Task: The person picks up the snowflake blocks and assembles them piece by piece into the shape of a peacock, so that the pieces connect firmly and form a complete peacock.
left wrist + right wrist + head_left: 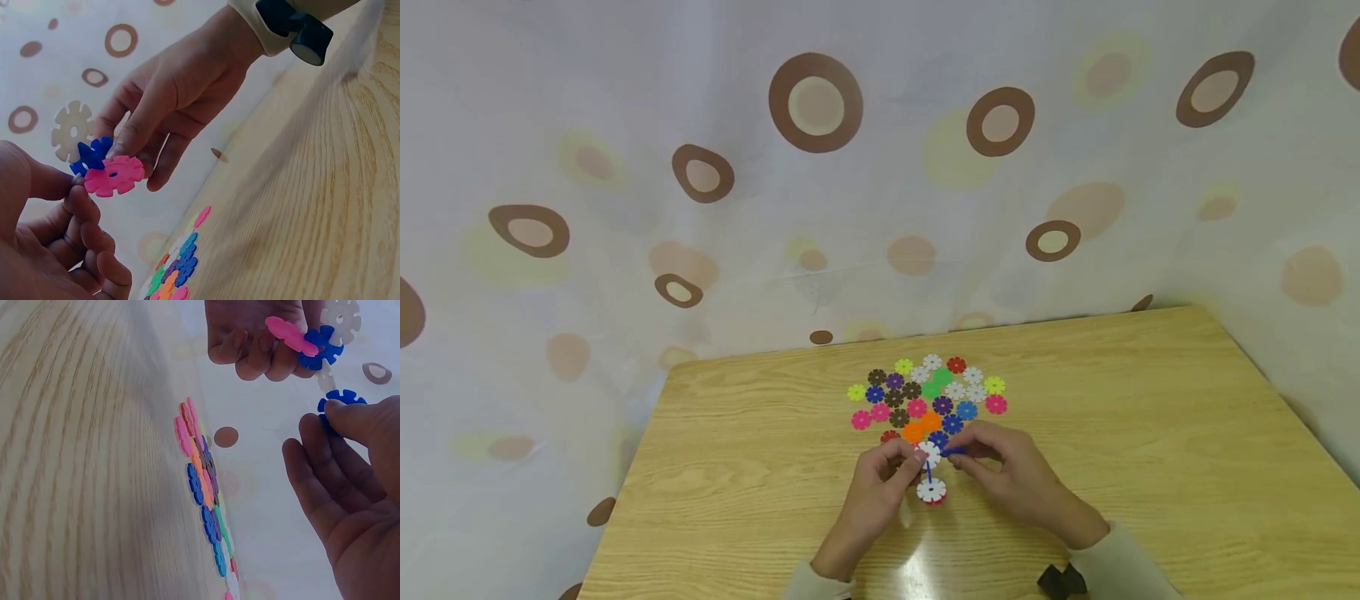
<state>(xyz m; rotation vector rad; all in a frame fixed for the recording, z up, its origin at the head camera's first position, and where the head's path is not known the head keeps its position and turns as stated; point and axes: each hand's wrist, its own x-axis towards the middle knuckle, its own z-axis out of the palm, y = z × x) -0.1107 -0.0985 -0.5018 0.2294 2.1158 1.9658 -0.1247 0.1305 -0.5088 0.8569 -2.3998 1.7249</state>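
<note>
Several notched plastic discs are joined into a small cluster between both hands. My left hand [876,492] pinches a white disc [933,454] of that cluster between thumb and forefinger. Below it a blue disc, seen edge-on, links to another white disc [931,487] with pink under it. My right hand [1026,479] pinches a blue disc [344,397] by thumb and fingers, at the edge of the white disc. In the right wrist view, a pink disc [290,335] and another blue disc [321,350] show in the cluster. Whether the pinched blue disc is slotted in cannot be told.
Loose flower-shaped discs in many colours, such as a green disc [932,390] and a brown disc [898,418], lie flat just beyond the hands on the wooden table [737,467]. A patterned curtain [880,192] hangs behind the table. A black strap device [1062,581] is at the right wrist.
</note>
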